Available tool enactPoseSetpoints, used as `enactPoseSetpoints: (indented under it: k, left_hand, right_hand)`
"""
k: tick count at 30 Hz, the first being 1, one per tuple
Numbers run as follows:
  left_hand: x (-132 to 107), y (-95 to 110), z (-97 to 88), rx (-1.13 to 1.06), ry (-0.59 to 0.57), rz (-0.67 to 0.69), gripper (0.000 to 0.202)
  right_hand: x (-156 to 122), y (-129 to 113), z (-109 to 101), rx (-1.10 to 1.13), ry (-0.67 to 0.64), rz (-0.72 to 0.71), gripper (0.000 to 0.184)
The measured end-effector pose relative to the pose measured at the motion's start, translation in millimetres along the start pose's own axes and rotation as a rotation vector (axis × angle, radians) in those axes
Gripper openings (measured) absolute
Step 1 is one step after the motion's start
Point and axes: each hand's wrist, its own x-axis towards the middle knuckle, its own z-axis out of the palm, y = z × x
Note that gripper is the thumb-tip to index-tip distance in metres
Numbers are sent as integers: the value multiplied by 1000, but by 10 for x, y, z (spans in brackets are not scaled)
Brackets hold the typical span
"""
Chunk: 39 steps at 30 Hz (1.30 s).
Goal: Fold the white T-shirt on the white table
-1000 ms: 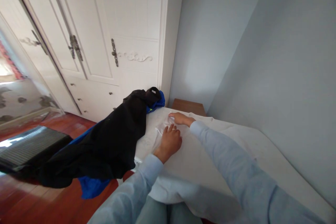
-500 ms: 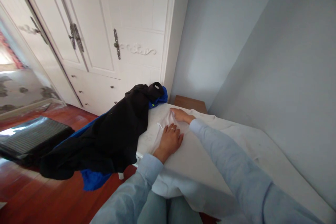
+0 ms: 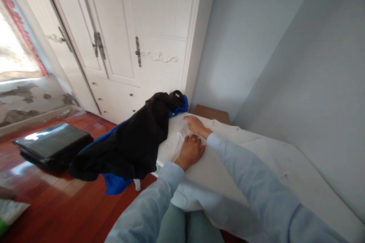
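A thin white cloth [image 3: 222, 171] lies spread over the white table and hangs over its front edge. My left hand [image 3: 190, 152], with a ring on one finger, rests flat on the cloth near its left edge, fingers stretched out. Just beyond it, my right hand [image 3: 196, 124] has its fingertips bent down on the cloth's far left corner and appears to pinch it; the fingertips are partly hidden. A small raised fold stands between the hands. Left of them, a black garment [image 3: 137, 136] lies over a blue garment [image 3: 116, 184], both draping off the table.
A white wardrobe [image 3: 159, 15] stands behind the table [image 3: 164, 152], with a brown wooden box-like piece [image 3: 212, 113] near the wall [image 3: 256, 26]. On the red wooden floor [image 3: 62, 205] lie a black ribbed case [image 3: 54, 144] and a white-and-green bag [image 3: 11, 210].
The view has swung slightly left, showing more floor and the bag. My right hand has flattened a little and the fold of cloth under it is lower. My left hand stays on the cloth.
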Motion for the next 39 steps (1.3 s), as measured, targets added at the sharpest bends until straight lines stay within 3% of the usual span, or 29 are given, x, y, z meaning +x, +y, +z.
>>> enactPoseSetpoints:
  k: [3,5,10,15,21,26,29,33,36,39]
  left_hand:
    - [10,-10,21,-18,5,-3,42]
    - [16,-21,41,-40,-1,-14,42]
    - [36,-56,73,-41,10,6,44]
    - [37,-49,38,-19,-35,-24,44]
    - [30,-7,-42,36,-37,-3,37]
    - [18,1,-46,41,-29,5,34]
    - [24,-26,-23,-6,-24,4,33]
    - [86,-85,-37,-153,-2,0,28]
    - [71,-44,-172,-248,126,-35,30]
    - [-173,180,-381,-475,467,-108,29]
  right_hand:
    - [-73,-180,71,166,-65,-187,47]
    - [-124,-258,115,297,-57,-228,46]
    - [-346,-323,111,565,265,-104,54]
    - [-829,-290,74,863,377,-101,46]
    - [-1436,-14,-19,1194,477,147,26]
    - [-2018,195,-234,1400,593,371,41]
    - [-2502,162,-340,1442,653,453,46]
    - [-3218,-82,-313,1482,917,583,40]
    - [-3744,-318,-137,1490,1099,708,38]
    - [-4200,-512,112,1450,1209,868,36]
